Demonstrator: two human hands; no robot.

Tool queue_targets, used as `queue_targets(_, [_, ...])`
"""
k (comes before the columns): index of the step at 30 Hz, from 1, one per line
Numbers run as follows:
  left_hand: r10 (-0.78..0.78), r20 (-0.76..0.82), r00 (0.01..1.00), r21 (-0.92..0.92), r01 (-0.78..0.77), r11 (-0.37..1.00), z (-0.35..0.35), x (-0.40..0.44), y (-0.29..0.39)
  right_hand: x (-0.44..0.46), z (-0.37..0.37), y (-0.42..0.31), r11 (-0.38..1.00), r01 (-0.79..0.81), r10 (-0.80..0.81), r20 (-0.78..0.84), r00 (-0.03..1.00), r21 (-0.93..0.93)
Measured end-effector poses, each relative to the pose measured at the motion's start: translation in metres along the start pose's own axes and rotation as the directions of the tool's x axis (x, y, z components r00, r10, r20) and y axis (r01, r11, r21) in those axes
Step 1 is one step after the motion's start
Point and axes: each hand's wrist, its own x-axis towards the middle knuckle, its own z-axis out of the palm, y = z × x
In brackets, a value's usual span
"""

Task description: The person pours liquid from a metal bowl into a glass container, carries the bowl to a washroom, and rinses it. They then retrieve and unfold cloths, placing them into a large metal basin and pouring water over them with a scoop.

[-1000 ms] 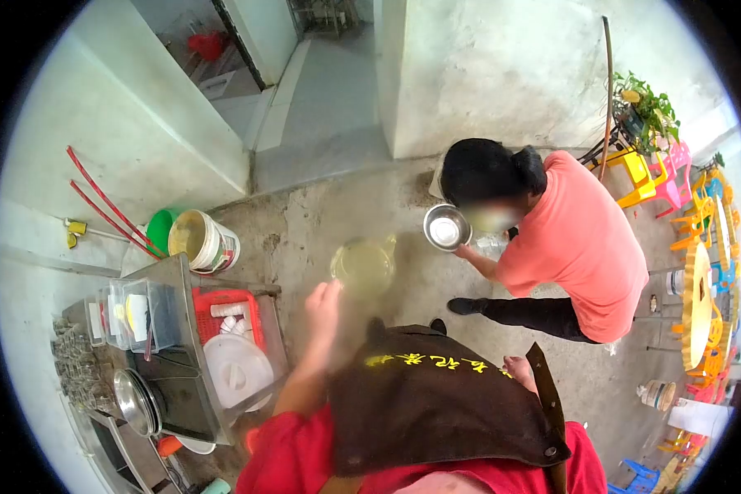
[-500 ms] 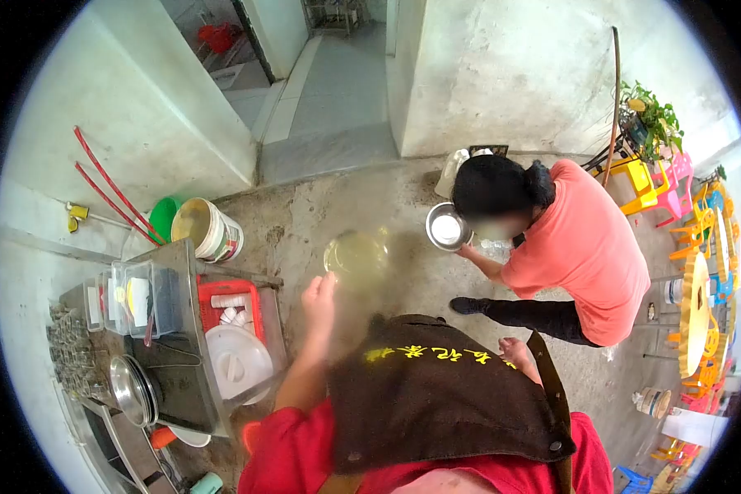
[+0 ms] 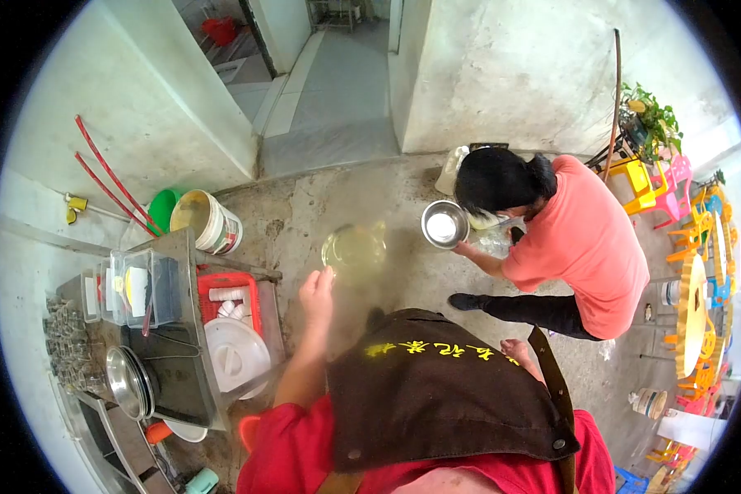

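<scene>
My left hand (image 3: 316, 293) is raised in front of me, its fingers closed at the near edge of a clear, yellowish round dish (image 3: 354, 253). The dish is see-through and blurred, so whether it is a bowl or a lid I cannot tell. My right hand (image 3: 519, 352) is low beside the brown apron (image 3: 436, 395). Its fingers are curled, and the apron hides part of it; anything inside them is out of sight. To the right, a co-worker's hand (image 3: 468, 252) grips a steel bowl (image 3: 445, 225) with something white in it.
The co-worker (image 3: 580, 247) bends over on my right. At left, a metal table (image 3: 177, 329) carries clear plastic boxes (image 3: 152, 288), glasses and steel plates (image 3: 130, 385). A red basket (image 3: 255, 284), a white lidded tub (image 3: 235, 358) and buckets (image 3: 207, 222) stand near it.
The co-worker's steel bowl has shifted slightly left and tilted a little. My left hand has barely moved and keeps its grip on the clear dish.
</scene>
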Motion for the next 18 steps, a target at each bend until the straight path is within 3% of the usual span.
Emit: queue_targets(18, [0.003, -0.021, 1.0, 0.003, -0.003, 1.0, -0.001, -0.001, -0.012, 0.01, -0.004, 0.019, 1.0, -0.004, 0.004, 0.03, 1.0, 0.008])
